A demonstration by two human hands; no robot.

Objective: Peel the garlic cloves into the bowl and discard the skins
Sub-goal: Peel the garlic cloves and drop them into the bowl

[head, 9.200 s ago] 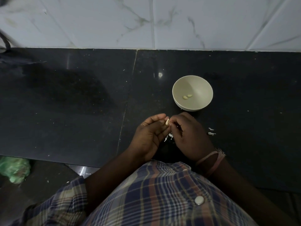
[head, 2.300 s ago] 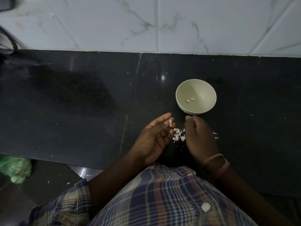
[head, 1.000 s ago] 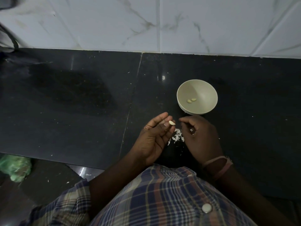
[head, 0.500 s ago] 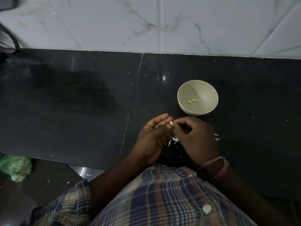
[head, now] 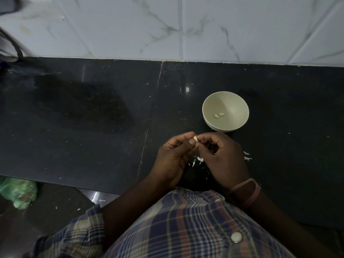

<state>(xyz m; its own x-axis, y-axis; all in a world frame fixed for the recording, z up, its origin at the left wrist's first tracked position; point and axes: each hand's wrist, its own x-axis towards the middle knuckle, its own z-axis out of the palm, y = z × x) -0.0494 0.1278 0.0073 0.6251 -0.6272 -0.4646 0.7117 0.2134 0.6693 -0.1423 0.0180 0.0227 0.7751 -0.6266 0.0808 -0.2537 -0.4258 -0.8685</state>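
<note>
A small pale garlic clove (head: 195, 138) sits between the fingertips of both hands, just in front of the cream bowl (head: 235, 101). My left hand (head: 174, 157) pinches it between thumb and fingers. My right hand (head: 221, 159) meets it from the right, with curled fingers pinching at its tip. Two peeled cloves (head: 219, 115) lie at the bottom of the bowl. White garlic skins (head: 198, 161) are scattered on the black counter under and to the right of my hands, partly hidden by them.
The black stone counter (head: 93, 127) runs back to a white marble-tiled wall (head: 167, 27). A seam crosses the counter left of my hands. A green plastic bag (head: 17, 194) lies on the floor at lower left, below the counter's front edge.
My right hand left the skins on the counter and came back to the clove in my left hand. Both hands now pinch it together.
</note>
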